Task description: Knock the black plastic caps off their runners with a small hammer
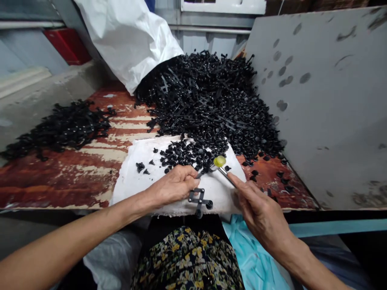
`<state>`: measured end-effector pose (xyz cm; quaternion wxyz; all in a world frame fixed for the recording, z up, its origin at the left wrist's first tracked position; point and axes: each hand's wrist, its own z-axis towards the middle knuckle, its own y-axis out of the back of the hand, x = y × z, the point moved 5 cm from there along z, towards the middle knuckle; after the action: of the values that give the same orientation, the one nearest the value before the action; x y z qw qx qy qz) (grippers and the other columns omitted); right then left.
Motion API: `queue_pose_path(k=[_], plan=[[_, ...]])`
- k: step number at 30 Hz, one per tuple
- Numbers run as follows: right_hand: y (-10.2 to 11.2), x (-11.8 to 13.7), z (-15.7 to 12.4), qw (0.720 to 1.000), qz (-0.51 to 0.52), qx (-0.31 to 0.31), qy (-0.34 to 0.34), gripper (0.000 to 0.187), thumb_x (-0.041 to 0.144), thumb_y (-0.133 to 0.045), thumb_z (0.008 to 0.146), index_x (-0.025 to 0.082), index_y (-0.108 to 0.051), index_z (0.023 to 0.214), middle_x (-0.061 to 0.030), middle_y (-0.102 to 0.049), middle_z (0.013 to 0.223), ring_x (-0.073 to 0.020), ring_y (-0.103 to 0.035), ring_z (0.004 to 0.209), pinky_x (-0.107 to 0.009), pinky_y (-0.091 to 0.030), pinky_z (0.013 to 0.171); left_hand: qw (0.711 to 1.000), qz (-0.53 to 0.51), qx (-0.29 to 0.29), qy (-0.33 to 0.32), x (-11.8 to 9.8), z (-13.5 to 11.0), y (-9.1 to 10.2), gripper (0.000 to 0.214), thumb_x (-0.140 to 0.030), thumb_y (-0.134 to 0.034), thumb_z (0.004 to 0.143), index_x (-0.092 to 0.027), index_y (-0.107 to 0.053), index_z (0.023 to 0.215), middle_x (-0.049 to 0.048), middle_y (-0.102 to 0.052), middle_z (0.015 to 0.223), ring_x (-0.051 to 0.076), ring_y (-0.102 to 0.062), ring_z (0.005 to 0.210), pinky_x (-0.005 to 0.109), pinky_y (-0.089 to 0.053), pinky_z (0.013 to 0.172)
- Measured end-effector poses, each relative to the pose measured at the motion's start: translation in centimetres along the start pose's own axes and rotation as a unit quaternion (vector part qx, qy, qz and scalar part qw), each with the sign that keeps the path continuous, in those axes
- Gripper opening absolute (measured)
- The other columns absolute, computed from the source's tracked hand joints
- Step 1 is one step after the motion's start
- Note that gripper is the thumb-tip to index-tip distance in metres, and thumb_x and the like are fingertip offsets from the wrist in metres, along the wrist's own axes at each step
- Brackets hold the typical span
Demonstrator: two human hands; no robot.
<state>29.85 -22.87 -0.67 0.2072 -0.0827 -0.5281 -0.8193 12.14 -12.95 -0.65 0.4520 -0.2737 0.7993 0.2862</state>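
My left hand (pixel 175 184) is closed around a black jointed linkage (pixel 198 197), its crossed bars and round end caps hanging below my fingers over the cloth. In my right hand (pixel 263 209) is a small hammer (pixel 226 175) with a metal handle and a yellow face. The hammer's head is just beyond my left fingertips, over the end of the linkage; whether they touch I cannot tell. Beneath both hands lies a white cloth (pixel 128 187), with many small black round-headed caps (pixel 181 152) strewn on its far part.
A large heap of black linkages and caps (pixel 208 96) spills from a white sack (pixel 130 36) at the back. Another pile of black linkages (pixel 66 127) lies left on the worn red-brown table (pixel 121 155). A grey spotted panel (pixel 332 112) stands along the right side.
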Motion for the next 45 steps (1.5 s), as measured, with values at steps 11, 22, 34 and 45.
queue_pose_path(k=[11, 22, 34, 45], plan=[[0.0, -0.8, -0.1, 0.999, 0.027, 0.03, -0.003, 0.047, 0.009, -0.04, 0.091, 0.015, -0.057, 0.134, -0.0162, -0.073, 0.109, -0.0262, -0.074, 0.088, -0.037, -0.062, 0.069, 0.999, -0.027, -0.041, -0.018, 0.2, 1.8, -0.2, 0.018, -0.029, -0.059, 0.075, -0.016, -0.056, 0.063, -0.0038, -0.049, 0.054, 0.008, -0.041, 0.048, 0.018, -0.026, 0.046], [-0.4, -2.7, -1.1, 0.984, 0.14, -0.001, -0.106, 0.041, 0.017, -0.045, 0.093, 0.014, -0.06, 0.131, -0.0147, -0.068, 0.124, -0.0242, -0.067, 0.11, -0.038, -0.054, 0.093, 0.997, -0.041, -0.051, 0.038, 0.3, 1.9, -0.4, 0.017, -0.023, -0.055, 0.08, -0.016, -0.055, 0.065, -0.005, -0.047, 0.051, 0.005, -0.039, 0.043, 0.016, -0.024, 0.044], [-0.5, -2.6, -1.2, 0.987, 0.134, -0.012, -0.09, 0.041, 0.017, -0.044, 0.093, 0.013, -0.06, 0.131, -0.0147, -0.068, 0.124, -0.0238, -0.066, 0.113, -0.037, -0.054, 0.094, 0.998, 0.043, -0.036, -0.018, 0.2, 2.3, 0.0, 0.019, -0.032, -0.056, 0.078, -0.016, -0.057, 0.069, -0.0048, -0.05, 0.056, 0.007, -0.042, 0.05, 0.02, -0.029, 0.049], [-0.5, -2.6, -1.1, 0.988, 0.13, -0.014, -0.082, 0.041, 0.016, -0.044, 0.093, 0.009, -0.06, 0.13, -0.0173, -0.067, 0.125, -0.0241, -0.066, 0.113, -0.038, -0.053, 0.095, 0.996, 0.081, -0.03, -0.028, 0.2, 2.4, 0.0, 0.02, -0.033, -0.053, 0.08, -0.015, -0.058, 0.073, -0.0026, -0.054, 0.061, 0.008, -0.044, 0.053, 0.021, -0.03, 0.049]])
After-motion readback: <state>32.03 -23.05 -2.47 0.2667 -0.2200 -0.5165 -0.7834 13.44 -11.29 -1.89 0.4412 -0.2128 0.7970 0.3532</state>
